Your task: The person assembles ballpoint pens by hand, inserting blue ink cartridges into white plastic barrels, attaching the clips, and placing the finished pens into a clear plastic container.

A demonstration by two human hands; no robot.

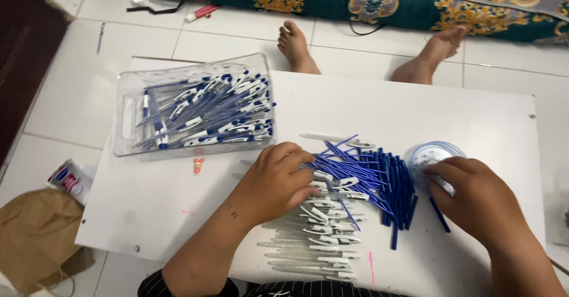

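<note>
My left hand (275,181) rests curled on thin blue plastic refills (367,175); whether its fingers hold any, I cannot tell. My right hand (474,199), fingers bent, touches a round clear lid (432,152) on the white worktop (415,107).

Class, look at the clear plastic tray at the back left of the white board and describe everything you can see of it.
The clear rectangular plastic tray looks rigid and see-through, with rounded corners, low walls and a slot-shaped handle cut-out at its left end. It lies flat, slightly skewed, on the far left part of the white board. Inside is a loose heap of assembled blue-and-white pens, mostly lying lengthwise. Neither hand touches it; the left hand rests nearer, by the pile of blue pen parts.
</note>
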